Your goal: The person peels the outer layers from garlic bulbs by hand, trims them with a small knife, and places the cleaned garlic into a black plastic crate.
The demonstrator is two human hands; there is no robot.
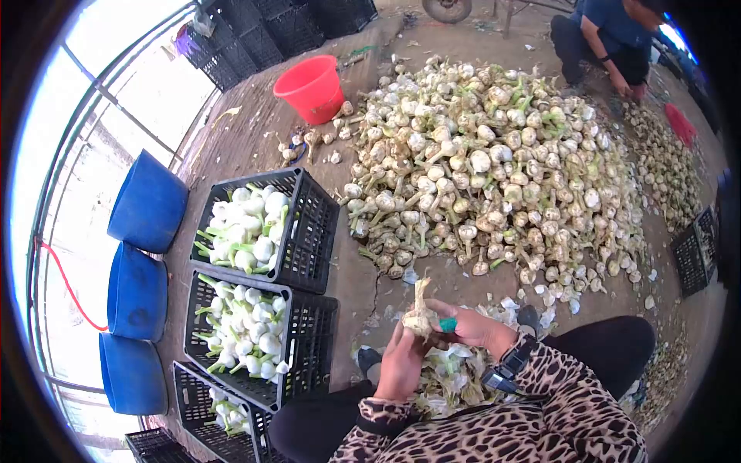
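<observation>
My left hand is closed around the lower side of an unpeeled garlic bulb, whose dry stem points up. On the bulb's right side, my right hand has its fingers bent against it, with something green at the thumb. Whether a tool is in that hand is hidden. Loose garlic skins lie below both hands, between my legs. Beyond the hands spreads a large heap of unpeeled garlic.
Black crates of cleaned white garlic stand at the left, beside several blue tubs. A red bucket sits behind them. At the upper right a person crouches by another garlic heap. A black crate stands at far right.
</observation>
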